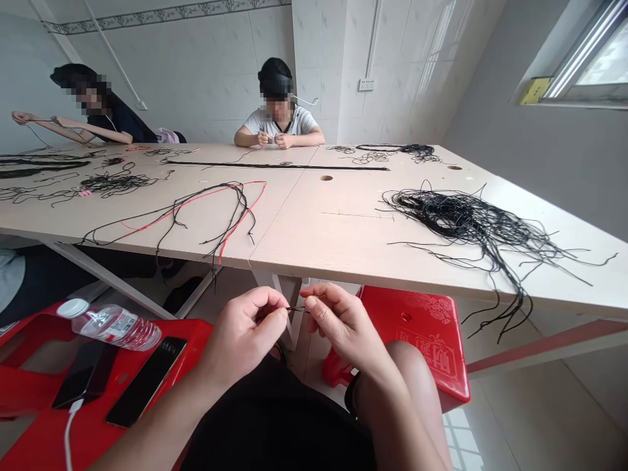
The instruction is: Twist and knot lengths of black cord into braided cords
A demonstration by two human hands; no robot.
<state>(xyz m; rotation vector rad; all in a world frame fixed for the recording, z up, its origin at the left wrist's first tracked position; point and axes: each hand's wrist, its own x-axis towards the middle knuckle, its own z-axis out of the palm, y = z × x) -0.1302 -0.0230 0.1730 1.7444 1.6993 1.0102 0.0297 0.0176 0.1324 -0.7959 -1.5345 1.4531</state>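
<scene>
Over my lap, just short of the table's front edge, my left hand [252, 324] pinches a thin black cord [296, 309]. My right hand [338, 317] grips the same cord a short way to the right, thumb against the fingers. Only a small stretch of it shows between the two hands; the rest is hidden by fingers or lost against my dark clothing. On the table beyond my left hand lie black cords [240, 196] with knots, a red cord [226, 242] among them, some ends hanging over the edge.
A tangled heap of black cords [456, 212] spreads on the pale table [299, 229] at right. Two people [279, 118] work across it. Red stools [407, 327] stand below; the left one bears a water bottle [115, 325] and phones [147, 379].
</scene>
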